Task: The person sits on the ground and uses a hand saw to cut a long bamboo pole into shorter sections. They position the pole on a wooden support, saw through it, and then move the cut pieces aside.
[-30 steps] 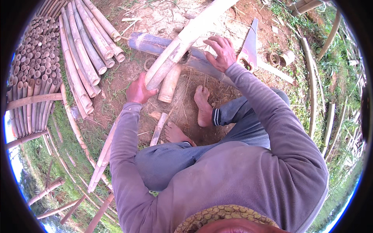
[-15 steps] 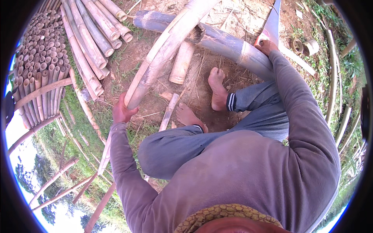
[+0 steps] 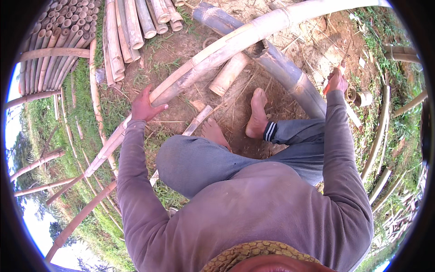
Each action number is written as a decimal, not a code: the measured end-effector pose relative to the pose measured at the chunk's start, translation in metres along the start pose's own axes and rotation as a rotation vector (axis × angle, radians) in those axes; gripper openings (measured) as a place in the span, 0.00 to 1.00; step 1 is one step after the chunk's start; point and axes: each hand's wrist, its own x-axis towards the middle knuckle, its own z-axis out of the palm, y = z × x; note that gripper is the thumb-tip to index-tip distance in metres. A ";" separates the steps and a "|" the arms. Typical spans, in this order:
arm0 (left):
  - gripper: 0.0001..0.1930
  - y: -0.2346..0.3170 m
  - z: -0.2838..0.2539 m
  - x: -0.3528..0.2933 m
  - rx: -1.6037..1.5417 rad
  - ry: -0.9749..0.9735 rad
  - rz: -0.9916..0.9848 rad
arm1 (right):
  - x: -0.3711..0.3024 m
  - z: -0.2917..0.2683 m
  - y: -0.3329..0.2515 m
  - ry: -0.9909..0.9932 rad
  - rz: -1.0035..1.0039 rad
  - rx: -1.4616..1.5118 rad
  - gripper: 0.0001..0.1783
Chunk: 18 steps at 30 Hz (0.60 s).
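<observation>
L hand (image 3: 146, 107) cups pole (image 3: 272, 22) at near end, thumb wide; can't tell if tight. R hand (image 3: 336, 82) has fingers curled round orange saw handle (image 3: 342, 68). Pole's across dark log (image 3: 290, 72). Prob. steadying step; next needs firm L hold.

Left grip (image 3: 145, 107) extends thumb (image 3: 160, 109); right grip (image 3: 337, 82) curls.

A head-worn fisheye camera looks steeply down past the wearer's chest (image 3: 253, 204), close below, toward the hands (image 3: 144, 106) (image 3: 336, 81) and the ground (image 3: 158, 50) beyond
</observation>
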 end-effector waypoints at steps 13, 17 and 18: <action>0.37 0.102 0.029 0.073 0.239 0.363 0.407 | -0.326 -0.139 -0.042 -0.586 -0.369 -0.284 0.22; 0.33 0.138 0.033 0.098 0.077 0.357 0.376 | -0.344 -0.164 -0.038 -0.721 -0.505 -0.297 0.21; 0.32 0.144 0.037 0.106 0.025 0.358 0.359 | -0.346 -0.166 -0.035 -0.729 -0.547 -0.242 0.21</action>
